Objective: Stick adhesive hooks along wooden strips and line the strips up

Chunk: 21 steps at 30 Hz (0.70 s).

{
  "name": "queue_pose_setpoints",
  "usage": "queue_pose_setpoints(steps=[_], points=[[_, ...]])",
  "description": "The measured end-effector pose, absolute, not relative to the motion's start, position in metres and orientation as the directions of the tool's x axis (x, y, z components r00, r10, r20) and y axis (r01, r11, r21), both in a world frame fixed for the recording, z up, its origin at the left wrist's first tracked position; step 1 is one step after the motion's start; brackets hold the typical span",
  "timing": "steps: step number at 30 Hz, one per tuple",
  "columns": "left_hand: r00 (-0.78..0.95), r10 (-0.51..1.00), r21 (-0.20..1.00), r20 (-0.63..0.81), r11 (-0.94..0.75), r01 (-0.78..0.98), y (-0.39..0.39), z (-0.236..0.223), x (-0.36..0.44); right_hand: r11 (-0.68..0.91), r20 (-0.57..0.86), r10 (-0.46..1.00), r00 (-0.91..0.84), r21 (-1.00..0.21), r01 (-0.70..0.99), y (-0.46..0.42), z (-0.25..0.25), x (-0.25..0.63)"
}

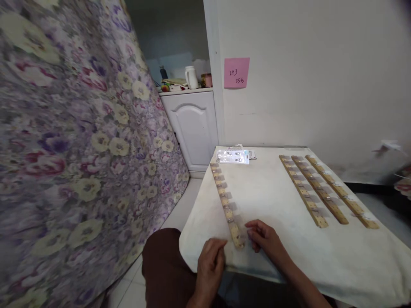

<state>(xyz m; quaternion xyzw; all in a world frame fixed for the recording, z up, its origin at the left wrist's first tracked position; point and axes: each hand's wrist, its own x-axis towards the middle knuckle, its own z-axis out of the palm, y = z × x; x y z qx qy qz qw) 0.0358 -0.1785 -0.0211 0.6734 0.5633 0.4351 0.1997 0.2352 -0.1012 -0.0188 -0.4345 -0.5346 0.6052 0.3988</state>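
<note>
A narrow wooden strip (pixel 229 211) with dark holes lies lengthwise on the near left part of the cloth-covered table (pixel 263 188). Small shiny clear or metal pieces stand along it at intervals; their exact kind is too small to tell. My left hand (pixel 210 261) is closed at the table's front edge, left of the strip's near end, with thumb and forefinger together. Whatever may be in that pinch is hidden. On the strip's other side, my right hand (pixel 262 237) hovers with fingers bent and apart, nothing visible in them.
Three similar strips, including a middle one (pixel 321 190), lie at the table's right. Clear blister packs (pixel 233 156) lie at its far left corner. A flowered curtain (pixel 96 149) hangs left. Behind stand a white cabinet (pixel 192 124) and a wall with a pink note (pixel 236 72).
</note>
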Motion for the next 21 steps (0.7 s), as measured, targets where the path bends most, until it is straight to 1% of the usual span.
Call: queue_pose_setpoints(steps=[5,10,17,21], points=[[0.056,0.913,0.686,0.405,-0.344,0.641,-0.183,-0.025,0.036,-0.106,-0.106,0.947,-0.302,-0.994,0.019,-0.107,-0.024,0.218],[0.146,0.884,0.603,0.444,-0.415,0.681,-0.184,-0.037,0.033,-0.09,-0.117,0.95,-0.288,-0.99,0.107,-0.103,-0.026,0.214],[0.197,0.879,0.53,0.435,-0.427,0.733,-0.183,-0.043,0.033,-0.056,-0.112,0.958,-0.262,-0.975,0.213,-0.104,-0.024,0.215],[0.213,0.871,0.494,0.442,-0.435,0.753,-0.183,-0.044,0.033,-0.046,-0.108,0.961,-0.255,-0.97,0.238,-0.105,-0.024,0.215]])
